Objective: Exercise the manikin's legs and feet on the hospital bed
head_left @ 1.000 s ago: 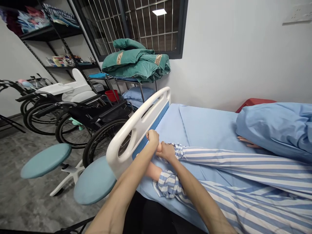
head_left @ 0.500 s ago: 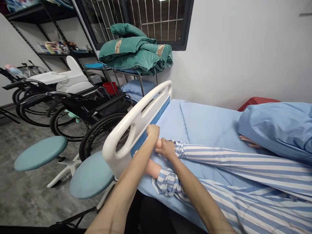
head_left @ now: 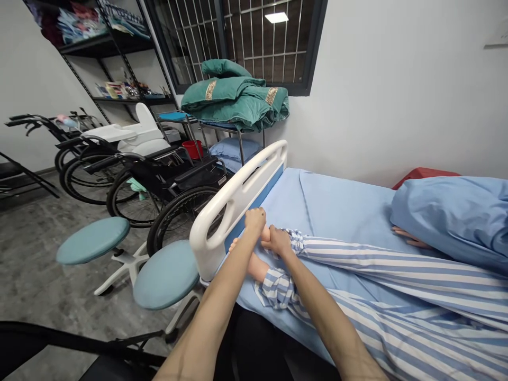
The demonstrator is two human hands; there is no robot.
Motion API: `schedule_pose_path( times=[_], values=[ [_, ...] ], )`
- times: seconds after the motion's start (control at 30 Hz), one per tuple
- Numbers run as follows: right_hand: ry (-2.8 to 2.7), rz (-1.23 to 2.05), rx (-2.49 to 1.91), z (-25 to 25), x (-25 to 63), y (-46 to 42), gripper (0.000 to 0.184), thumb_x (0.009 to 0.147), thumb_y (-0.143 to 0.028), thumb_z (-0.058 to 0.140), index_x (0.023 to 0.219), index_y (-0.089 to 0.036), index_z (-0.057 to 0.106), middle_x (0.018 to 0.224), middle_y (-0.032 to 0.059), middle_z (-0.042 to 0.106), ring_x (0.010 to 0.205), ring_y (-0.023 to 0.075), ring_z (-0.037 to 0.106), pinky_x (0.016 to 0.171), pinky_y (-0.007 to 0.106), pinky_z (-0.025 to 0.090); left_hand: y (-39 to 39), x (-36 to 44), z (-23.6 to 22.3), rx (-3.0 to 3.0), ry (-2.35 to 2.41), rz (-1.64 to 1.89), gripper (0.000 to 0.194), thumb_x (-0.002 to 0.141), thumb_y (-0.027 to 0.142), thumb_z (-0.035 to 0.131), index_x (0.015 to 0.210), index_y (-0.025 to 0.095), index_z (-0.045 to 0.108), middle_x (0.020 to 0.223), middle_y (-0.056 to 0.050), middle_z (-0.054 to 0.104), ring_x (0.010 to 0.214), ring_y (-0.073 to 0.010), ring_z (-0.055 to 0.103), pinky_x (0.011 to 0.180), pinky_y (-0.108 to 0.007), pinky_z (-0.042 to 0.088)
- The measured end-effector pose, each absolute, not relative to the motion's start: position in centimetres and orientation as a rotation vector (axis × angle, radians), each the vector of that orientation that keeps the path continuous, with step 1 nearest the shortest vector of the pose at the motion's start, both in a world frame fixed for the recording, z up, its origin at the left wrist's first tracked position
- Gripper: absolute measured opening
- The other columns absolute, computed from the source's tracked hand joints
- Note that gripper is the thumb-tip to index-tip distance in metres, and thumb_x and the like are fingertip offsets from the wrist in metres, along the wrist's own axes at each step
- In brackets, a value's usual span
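On the left, a black wheelchair (head_left: 148, 177) stands behind 2 round stools (head_left: 166, 275), and the bed's white end board (head_left: 200, 241) comes next. Just beyond it, the near foot (head_left: 259, 269) lies on the blue sheet (head_left: 345, 201), its toes close to the board. The left forearm crosses in front of it, but neither hand grips it.

The left hand (head_left: 255, 218) curls closed over the toe end of the far foot (head_left: 266, 232); its fingertips are out of sight, so I cannot tell how firmly they press. A small patch of that foot shows between the 2 hands. The right hand (head_left: 280, 241) wraps round the ankle, thumb side toward the left hand, just beside the gathered cuff of the striped trousers (head_left: 357, 254).

As for progress, the hold looks complete, with 2 hands set on 1 foot. Whether either foot has had its share of handling, and how much is left, I cannot judge. The far foot sits inside the left hand's curled fingers and against the right hand's grasp.

Farther right, the lying figure's hand (head_left: 410, 237) shows from under a blue cover (head_left: 452, 211).
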State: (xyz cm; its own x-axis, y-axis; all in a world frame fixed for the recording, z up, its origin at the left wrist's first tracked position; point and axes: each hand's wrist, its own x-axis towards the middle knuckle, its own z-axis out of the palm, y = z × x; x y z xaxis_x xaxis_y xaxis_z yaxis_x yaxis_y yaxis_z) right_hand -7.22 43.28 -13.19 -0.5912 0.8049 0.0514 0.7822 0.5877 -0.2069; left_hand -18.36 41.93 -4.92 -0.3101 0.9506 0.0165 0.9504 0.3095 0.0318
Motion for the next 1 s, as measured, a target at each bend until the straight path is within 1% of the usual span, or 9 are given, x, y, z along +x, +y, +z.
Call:
schedule_pose_path(
  times=[0.23, 0.3, 0.4, 0.5, 0.6, 0.7, 0.83, 0.9, 1.0],
  values=[
    [-2.701, 0.319, -1.370, -12.1, -6.9, 42.8, 0.054, 0.074, -0.059, 0.062, 0.105, -0.017, 0.049, 0.106, 0.0127, 0.066, 0.098, 0.0277, 0.061, 0.079, 0.032, 0.040, 38.5, -18.7, -4.7, 1.973, 2.579, 0.029, 0.043, 0.092, 0.022, 0.030, 0.130, 0.007, 0.043, 0.106, -0.020, 0.062, 0.093, -0.0266, 0.064, 0.075, -0.035, 0.049],
    [-2.698, 0.328, -1.383, -11.8, -6.8, 42.4, 0.053, 0.075, -0.056, 0.063, 0.106, -0.016, 0.050, 0.108, 0.0139, 0.065, 0.101, 0.0276, 0.060, 0.081, 0.032, 0.039, 37.0, -18.7, -4.6, 1.982, 2.580, -0.009, 0.048, 0.093, 0.026, 0.029, 0.136, 0.006, 0.036, 0.099, -0.020, 0.065, 0.089, -0.0273, 0.065, 0.073, -0.036, 0.049],
    [-2.661, 0.304, -1.393, -11.4, -6.5, 41.4, 0.045, 0.080, -0.045, 0.062, 0.109, -0.012, 0.051, 0.112, 0.0171, 0.063, 0.106, 0.0265, 0.056, 0.086, 0.032, 0.036, 34.9, -18.3, -4.3, 2.012, 2.575, -0.033, 0.053, 0.091, 0.020, 0.033, 0.141, 0.004, 0.027, 0.094, -0.019, 0.067, 0.088, -0.0266, 0.065, 0.073, -0.034, 0.047],
    [-2.633, 0.267, -1.379, -10.9, -5.9, 40.0, 0.037, 0.085, -0.036, 0.055, 0.110, -0.010, 0.052, 0.113, 0.0185, 0.061, 0.107, 0.0264, 0.053, 0.090, 0.033, 0.035, 33.1, -18.0, -3.9, 2.038, 2.611, 0.026, 0.051, 0.089, 0.018, 0.037, 0.137, 0.005, 0.035, 0.097, -0.019, 0.066, 0.091, -0.0264, 0.063, 0.075, -0.033, 0.045],
    [-2.601, 0.244, -1.360, -10.2, -5.1, 38.5, 0.034, 0.085, -0.033, 0.052, 0.110, -0.010, 0.055, 0.114, 0.0182, 0.060, 0.110, 0.0279, 0.051, 0.094, 0.035, 0.034, 31.5, -18.5, -3.5, 2.031, 2.652, 0.102, 0.035, 0.088, 0.019, 0.039, 0.117, 0.010, 0.056, 0.097, -0.017, 0.066, 0.095, -0.0265, 0.061, 0.079, -0.034, 0.043],
    [-2.571, 0.335, -1.229, -9.7, -4.6, 36.8, 0.037, 0.085, -0.033, 0.049, 0.113, -0.010, 0.055, 0.118, 0.0167, 0.058, 0.113, 0.0272, 0.050, 0.096, 0.034, 0.034, 29.8, -19.5, -3.6, 1.944, 2.734, 0.146, 0.028, 0.087, 0.020, 0.040, 0.102, 0.010, 0.061, 0.095, -0.016, 0.066, 0.093, -0.0271, 0.062, 0.077, -0.036, 0.044],
    [-2.613, 0.551, -1.023, -10.0, -4.3, 33.9, 0.052, 0.084, -0.046, 0.046, 0.124, -0.012, 0.048, 0.122, 0.0156, 0.058, 0.112, 0.0267, 0.053, 0.090, 0.033, 0.040, 27.4, -20.1, -4.6, 1.812, 2.881, 0.287, 0.033, 0.089, 0.027, 0.035, 0.104, 0.010, 0.059, 0.096, -0.015, 0.065, 0.089, -0.0253, 0.063, 0.069, -0.032, 0.046],
    [-2.717, 0.598, -1.031, -10.6, -4.2, 32.4, 0.070, 0.077, -0.053, 0.054, 0.132, -0.013, 0.039, 0.120, 0.0172, 0.060, 0.106, 0.0306, 0.058, 0.082, 0.037, 0.044, 26.4, -20.0, -5.5, 1.755, 2.950, 0.388, 0.038, 0.092, 0.033, 0.030, 0.108, 0.011, 0.057, 0.098, -0.015, 0.065, 0.087, -0.0240, 0.064, 0.066, -0.030, 0.046],
    [-2.897, 0.542, -1.146, -11.4, -4.1, 30.8, 0.089, 0.064, -0.047, 0.068, 0.138, -0.013, 0.030, 0.112, 0.0195, 0.064, 0.097, 0.0351, 0.062, 0.074, 0.039, 0.046, 25.7, -19.5, -6.4, 1.711, 2.970, 0.401, 0.044, 0.094, 0.039, 0.024, 0.111, 0.013, 0.055, 0.100, -0.015, 0.065, 0.083, -0.0233, 0.065, 0.062, -0.028, 0.045]
  ],
)
